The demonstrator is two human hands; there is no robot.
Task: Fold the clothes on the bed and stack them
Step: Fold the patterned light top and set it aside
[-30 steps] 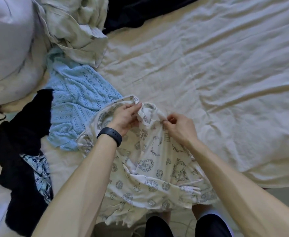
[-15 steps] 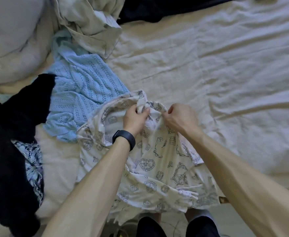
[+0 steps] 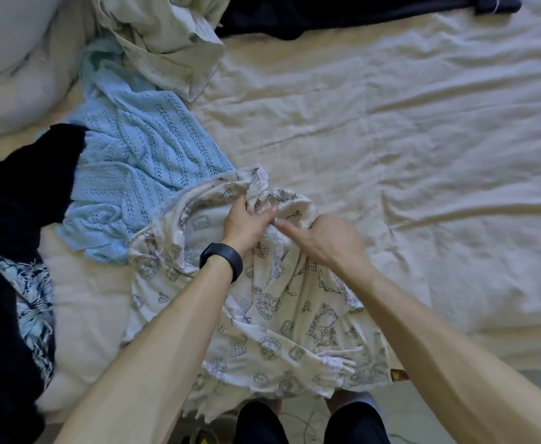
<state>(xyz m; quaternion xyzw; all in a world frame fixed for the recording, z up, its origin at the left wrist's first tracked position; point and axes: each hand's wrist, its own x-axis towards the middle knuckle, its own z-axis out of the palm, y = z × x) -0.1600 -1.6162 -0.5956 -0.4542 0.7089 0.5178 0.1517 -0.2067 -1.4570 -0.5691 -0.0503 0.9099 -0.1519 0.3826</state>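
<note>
The step in hand looks like sorting out one garment before folding it: a white cotton garment printed with grey line drawings point(image 3: 272, 302) lies crumpled at the bed's near edge, at 6 o'clock in the view, its hem hanging over the side. The left hand point(image 3: 246, 224) has its fingers clamped on a bunched bit of the garment's far edge. The right hand point(image 3: 323, 238), just at its 3 o'clock, has its thumb stretched toward the left hand and its fingers curled into the same rumpled edge (blur hides the exact pinch). At 10 o'clock lies a pale blue openwork knitted top point(image 3: 141, 174). Next, I judge, the hands must draw apart along that edge and spread the cloth flat on the wrinkled cream bed sheet point(image 3: 391, 155) at 2 o'clock.
</note>
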